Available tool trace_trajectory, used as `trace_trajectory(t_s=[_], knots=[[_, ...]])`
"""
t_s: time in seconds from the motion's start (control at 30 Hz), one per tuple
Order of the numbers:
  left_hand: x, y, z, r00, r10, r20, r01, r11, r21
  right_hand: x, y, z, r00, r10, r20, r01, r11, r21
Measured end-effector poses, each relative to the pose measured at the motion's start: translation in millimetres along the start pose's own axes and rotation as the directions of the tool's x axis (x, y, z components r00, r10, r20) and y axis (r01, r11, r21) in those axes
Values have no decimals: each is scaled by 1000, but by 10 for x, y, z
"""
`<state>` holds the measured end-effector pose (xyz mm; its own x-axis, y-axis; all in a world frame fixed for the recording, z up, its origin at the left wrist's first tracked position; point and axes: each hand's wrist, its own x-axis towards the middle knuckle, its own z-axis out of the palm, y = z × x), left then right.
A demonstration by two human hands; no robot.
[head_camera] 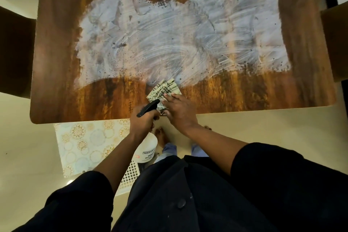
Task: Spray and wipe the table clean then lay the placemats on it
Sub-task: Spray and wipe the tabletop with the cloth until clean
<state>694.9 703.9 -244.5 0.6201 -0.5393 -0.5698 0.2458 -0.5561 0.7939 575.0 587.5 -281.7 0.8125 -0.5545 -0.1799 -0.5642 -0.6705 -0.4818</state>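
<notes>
The brown wooden table fills the upper view; a wide wet smear shines across its middle, dotted with dark specks. A folded checked cloth lies near the table's front edge. My right hand presses flat on the cloth's near part, fingers straight. My left hand grips the black trigger head of a white spray bottle, held just off the front edge, nozzle pointing toward the cloth. A placemat with pale circle patterns lies below the table edge at the left.
Dark chairs stand at the left and right sides of the table. A white lattice mat or basket shows beneath my left arm. My bare feet stand on the cream floor close to the table.
</notes>
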Motion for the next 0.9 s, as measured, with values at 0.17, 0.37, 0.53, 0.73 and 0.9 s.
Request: trace_trajectory(t_s=[0.17,0.37,0.53,0.73,0.9], knots=[[48,100,451,1000,-6,27,6,1000,21,-328,856,-329,984,143,-107,-141,990,29],[20,243,965,999,7,47,-8,1000,30,-641,1865,-705,943,262,-207,-271,962,-19],[-27,301,1238,999,11,42,-13,999,40,-591,1743,-664,956,235,-177,-251,965,-72],[-119,361,1531,1000,22,22,-23,997,68,-519,1333,-394,999,-34,-20,31,993,-113],[-141,388,1780,999,12,29,-16,992,123,-610,1581,-590,1000,-19,-25,18,999,-29]])
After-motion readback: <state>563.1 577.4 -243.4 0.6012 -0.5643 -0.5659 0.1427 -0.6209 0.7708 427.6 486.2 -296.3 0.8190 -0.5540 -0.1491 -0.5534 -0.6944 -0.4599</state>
